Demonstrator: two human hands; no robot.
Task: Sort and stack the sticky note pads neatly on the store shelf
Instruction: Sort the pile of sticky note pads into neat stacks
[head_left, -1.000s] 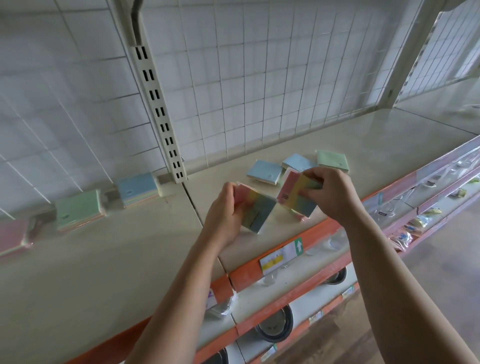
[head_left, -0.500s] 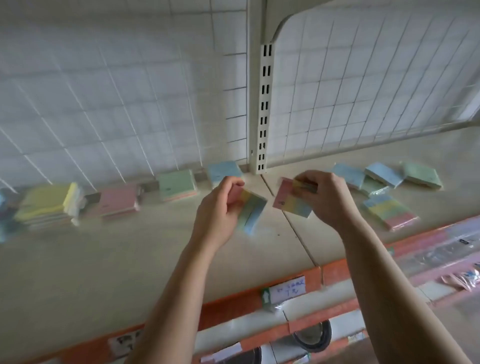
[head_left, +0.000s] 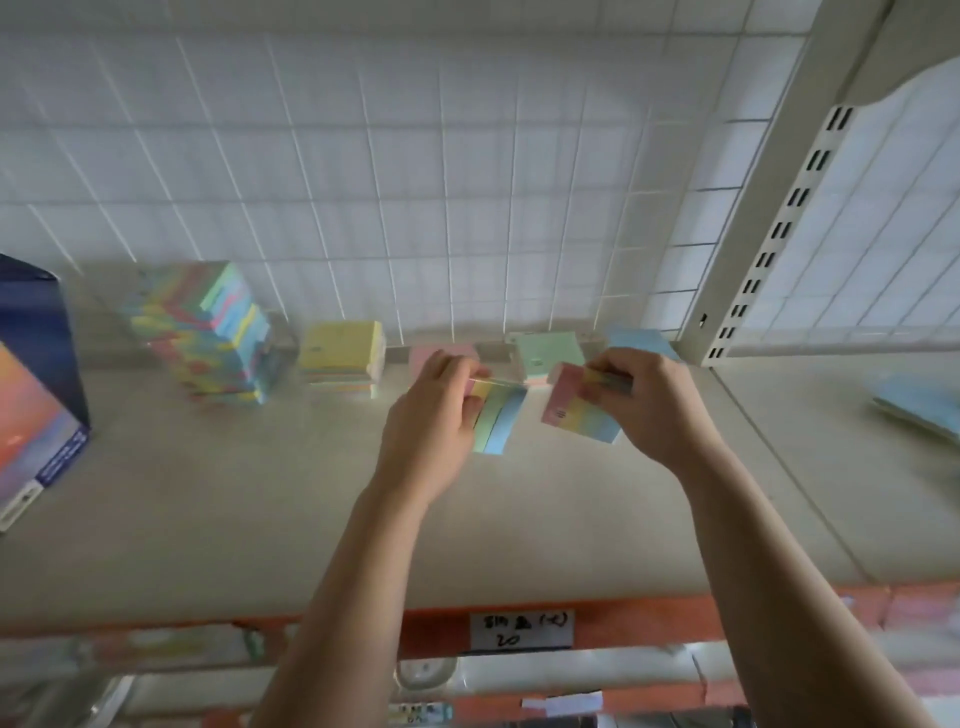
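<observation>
My left hand grips a striped rainbow sticky note pad, held above the beige shelf. My right hand grips a second striped pad just to its right; the two pads are apart. Along the back stand a tall stack of striped pads, a short yellow-topped stack, a pink pad partly hidden by my left hand, a green pad and a blue pad.
A dark blue and orange box stands at the left edge. A slotted upright post splits the shelf bays; blurred blue pads lie in the right bay. A wire grid backs the shelf. A price label sits on the orange front rail.
The view has swung left: the tall striped stack and the box have come into sight, and the loose pads in the right bay have slid out to the edge. Both hands keep their pads.
</observation>
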